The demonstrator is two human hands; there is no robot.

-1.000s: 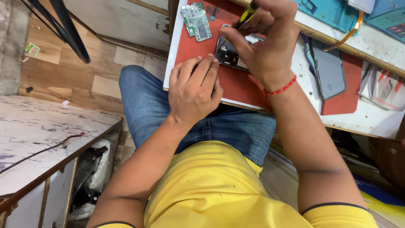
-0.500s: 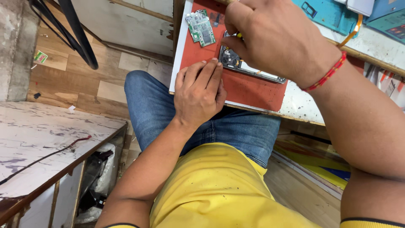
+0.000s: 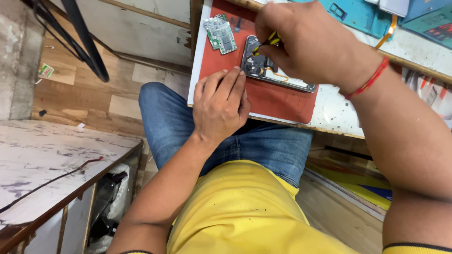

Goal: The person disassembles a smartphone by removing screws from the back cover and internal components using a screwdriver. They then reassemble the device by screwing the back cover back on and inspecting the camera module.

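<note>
Near the front edge of the table (image 3: 329, 115), seen from the head camera looking straight down, an opened phone (image 3: 275, 70) is lying on a red work mat (image 3: 282, 101). Its back is off and its insides are showing. The phone's long axis is running from the mat's upper middle down toward the table's right side, roughly parallel to the front edge.

The right hand (image 3: 313, 44) is hovering directly over the phone's upper end, nearer to it than the other hand. Its fingers are pressed together, pinching a small tool with a yellow and black handle (image 3: 268, 42); the tip is pointing down into the phone body, though the exact contact point is hidden under the fingers. A red thread band (image 3: 367, 83) is circling that wrist.

The left hand (image 3: 221, 103) is resting palm down on the mat at the table's front edge, fingers lying close together, fingertips just beside the phone's near corner. Whether they are touching it is hard to tell.

A green circuit board (image 3: 221, 33) is lying apart, toward the mat's far left corner. A teal mat (image 3: 358, 14) at the table's far side is cut off by the frame. Blue jeans (image 3: 188, 127) and a yellow shirt (image 3: 245, 211) are filling the lower view.
</note>
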